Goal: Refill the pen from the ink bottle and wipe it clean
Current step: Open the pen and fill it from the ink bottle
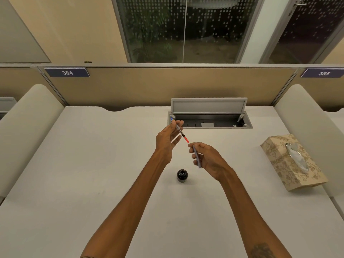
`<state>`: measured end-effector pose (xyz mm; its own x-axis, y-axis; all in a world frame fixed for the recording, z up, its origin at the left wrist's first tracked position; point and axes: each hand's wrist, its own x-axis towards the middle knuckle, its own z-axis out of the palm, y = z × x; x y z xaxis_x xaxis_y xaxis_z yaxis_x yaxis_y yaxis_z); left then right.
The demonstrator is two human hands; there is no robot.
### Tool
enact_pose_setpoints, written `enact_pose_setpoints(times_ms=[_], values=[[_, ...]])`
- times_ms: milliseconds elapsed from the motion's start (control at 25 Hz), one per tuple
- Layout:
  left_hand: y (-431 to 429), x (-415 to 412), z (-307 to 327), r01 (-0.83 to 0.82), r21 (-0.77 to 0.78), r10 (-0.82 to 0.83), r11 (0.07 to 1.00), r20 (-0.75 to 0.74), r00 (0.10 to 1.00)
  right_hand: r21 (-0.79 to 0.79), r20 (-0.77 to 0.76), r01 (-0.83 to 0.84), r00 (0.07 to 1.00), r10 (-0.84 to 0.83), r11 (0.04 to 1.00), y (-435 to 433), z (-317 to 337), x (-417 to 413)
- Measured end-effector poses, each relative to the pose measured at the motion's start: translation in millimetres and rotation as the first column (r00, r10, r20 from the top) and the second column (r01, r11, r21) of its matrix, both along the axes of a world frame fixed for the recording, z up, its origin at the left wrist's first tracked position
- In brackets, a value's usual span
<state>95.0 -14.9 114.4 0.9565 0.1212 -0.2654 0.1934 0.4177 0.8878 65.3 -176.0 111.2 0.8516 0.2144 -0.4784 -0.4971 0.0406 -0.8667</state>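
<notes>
My left hand [167, 141] holds the pen's inner part [181, 133] above the desk: a clear tube with a blue end at the top and a red tip pointing down-right. My right hand [206, 158] grips the pen's bluish barrel [197, 158], its open end near the red tip but apart from it. A small dark ink bottle [182, 175] stands open on the white desk [93, 164], below and between both hands.
A patterned tissue box [292, 162] lies at the right, a tissue sticking out of its top. An open cable hatch [210, 116] sits in the desk behind the hands. Padded dividers flank the desk at both sides.
</notes>
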Motion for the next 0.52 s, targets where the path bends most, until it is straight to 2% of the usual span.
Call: enact_pose_setpoints(times_ms=[80, 160, 280, 400, 520], values=[[-5, -4, -2, -0.020, -0.031, 0.019, 0.999, -0.030, 0.999, -0.050, 0.070, 0.086, 0.994, -0.083, 0.995, 5, 4, 1], [-11, -9, -4, -0.044, -0.079, 0.038, 0.996, -0.082, 0.996, -0.155, 0.199, 0.120, 0.976, -0.088, 0.981, 9, 6, 1], [-19, -16, -9, -0.079, -0.139, 0.059, 0.987, -0.147, 0.987, -0.169, 0.303, 0.214, 0.940, -0.156, 0.962, 10, 1, -5], [-24, -22, -16, -0.092, -0.152, 0.061, 0.984, -0.200, 0.978, -0.113, 0.235, 0.359, 0.916, -0.326, 0.927, 6, -5, -8], [-25, -28, -24, 0.002, -0.128, -0.028, 0.992, -0.209, 0.977, 0.000, 0.072, 0.425, 0.903, -0.424, 0.905, -3, -11, -9]])
